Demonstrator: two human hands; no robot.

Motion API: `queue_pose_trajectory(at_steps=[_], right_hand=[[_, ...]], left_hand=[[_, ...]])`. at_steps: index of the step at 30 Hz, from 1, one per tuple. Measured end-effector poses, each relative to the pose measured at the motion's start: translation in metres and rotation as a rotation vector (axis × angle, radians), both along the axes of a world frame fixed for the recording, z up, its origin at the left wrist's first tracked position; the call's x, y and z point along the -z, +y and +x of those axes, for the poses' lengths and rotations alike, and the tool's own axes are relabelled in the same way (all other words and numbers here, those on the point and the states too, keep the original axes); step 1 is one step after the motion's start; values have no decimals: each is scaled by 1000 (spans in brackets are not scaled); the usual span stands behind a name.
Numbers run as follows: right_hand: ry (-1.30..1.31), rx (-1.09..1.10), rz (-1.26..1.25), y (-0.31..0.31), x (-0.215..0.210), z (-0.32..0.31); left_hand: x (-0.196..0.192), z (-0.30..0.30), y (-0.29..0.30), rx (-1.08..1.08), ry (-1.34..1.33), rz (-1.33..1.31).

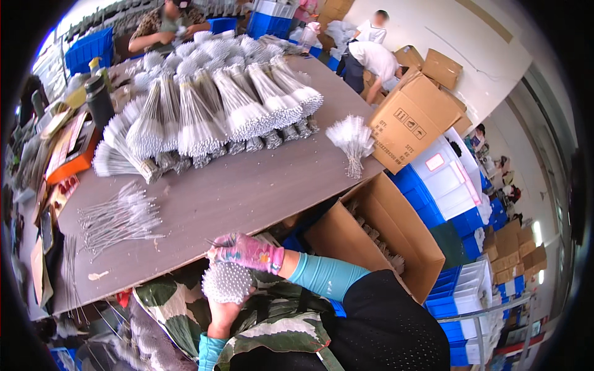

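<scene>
Both hands pinch brush bundle [227,282]: left grip [224,315] under, right grip [244,250] atop.

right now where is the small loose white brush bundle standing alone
In the head view, the small white brush bundle stands at the table's right edge, beside the brown cardboard box.

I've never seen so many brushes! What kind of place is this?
Probably a small factory packing room: bundles of thin white wire brushes piled on a long brown table, brown cardboard boxes, and stacked blue plastic crates.
</scene>
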State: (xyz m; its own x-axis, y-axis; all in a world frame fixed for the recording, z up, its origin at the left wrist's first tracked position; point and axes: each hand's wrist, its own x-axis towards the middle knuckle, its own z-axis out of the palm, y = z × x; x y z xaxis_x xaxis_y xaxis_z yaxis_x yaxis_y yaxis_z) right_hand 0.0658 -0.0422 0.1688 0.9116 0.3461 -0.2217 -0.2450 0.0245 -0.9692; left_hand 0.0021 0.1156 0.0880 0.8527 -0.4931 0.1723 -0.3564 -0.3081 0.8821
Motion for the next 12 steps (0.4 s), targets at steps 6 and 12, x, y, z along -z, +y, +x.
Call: queue_pose_trajectory(at_steps=[6,12], right_hand=[[25,65,103,-9,3,-10],[-92,191,133,-4,-2,-29]], left_hand=[[-5,-11,-18,-17,68,-40],[-26,-14,-13,43,187,-87]])
